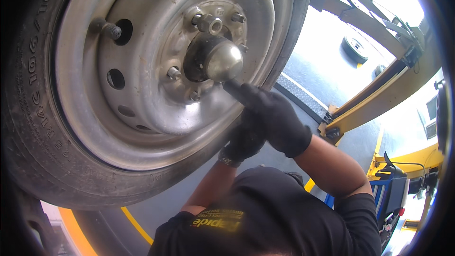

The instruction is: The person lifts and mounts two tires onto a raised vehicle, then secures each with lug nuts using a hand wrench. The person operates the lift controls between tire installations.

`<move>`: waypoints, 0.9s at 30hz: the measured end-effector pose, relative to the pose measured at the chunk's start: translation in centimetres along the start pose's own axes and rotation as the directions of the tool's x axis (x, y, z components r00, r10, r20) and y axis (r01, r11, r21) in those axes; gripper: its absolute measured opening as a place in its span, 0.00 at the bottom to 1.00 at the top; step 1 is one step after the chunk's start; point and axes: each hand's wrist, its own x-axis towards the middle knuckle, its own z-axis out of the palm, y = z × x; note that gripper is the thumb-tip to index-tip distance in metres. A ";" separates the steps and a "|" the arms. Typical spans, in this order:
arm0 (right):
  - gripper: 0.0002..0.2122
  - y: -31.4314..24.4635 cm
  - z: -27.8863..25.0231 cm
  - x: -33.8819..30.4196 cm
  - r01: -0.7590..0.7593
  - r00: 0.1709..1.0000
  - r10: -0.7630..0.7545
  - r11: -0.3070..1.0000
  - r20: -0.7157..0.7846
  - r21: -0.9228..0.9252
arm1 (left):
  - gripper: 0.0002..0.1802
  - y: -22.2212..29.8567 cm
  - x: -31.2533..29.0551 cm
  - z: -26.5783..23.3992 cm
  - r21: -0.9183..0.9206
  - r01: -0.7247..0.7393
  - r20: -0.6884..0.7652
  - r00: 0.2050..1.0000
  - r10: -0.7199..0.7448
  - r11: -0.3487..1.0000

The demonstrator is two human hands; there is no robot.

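One finger out, the right grip [277, 121] partly covers the left grip [244, 143], whose spread is hidden, anything held in either unclear, while up-left at the steel wheel [142, 71], hub work seems under way, next calling for careful finger placement.

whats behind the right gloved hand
Behind the right gloved hand, parts of the left gloved hand, steel wheel and tyre show. Much of the left gloved hand is covered, so whatever its fingers hold or touch cannot be seen.
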 end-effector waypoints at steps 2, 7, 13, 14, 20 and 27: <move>0.18 -0.2 -0.2 -0.1 0.009 1.000 -0.009 0.997 -0.007 -0.075 | 0.24 -0.1 -0.1 -0.1 0.074 -0.030 0.073 0.997 0.024 0.997; 0.18 -1.6 -0.3 0.9 -0.086 0.984 0.136 0.925 0.111 -0.370 | 0.25 -1.6 -2.2 1.0 0.158 0.001 0.198 0.980 -0.032 0.987; 0.14 -1.4 -0.9 0.8 0.144 0.990 -0.110 0.717 0.092 -0.682 | 0.26 -1.1 -2.1 0.3 0.219 -0.075 0.231 0.973 0.023 0.973; 0.15 -1.6 -0.7 0.8 0.128 0.990 -0.062 0.754 0.124 -0.645 | 0.26 -1.5 -2.8 1.2 0.070 0.074 0.176 0.981 -0.085 0.995; 0.17 -0.2 -0.8 0.8 -0.535 0.842 0.501 0.825 0.200 0.185 | 0.29 -0.8 -0.9 -0.4 0.074 -0.080 0.231 0.971 0.061 0.994; 0.23 0.1 -1.0 0.6 0.038 0.986 -0.005 0.979 0.164 -0.200 | 0.32 0.7 0.9 -0.9 -0.247 0.093 0.102 0.992 -0.070 0.964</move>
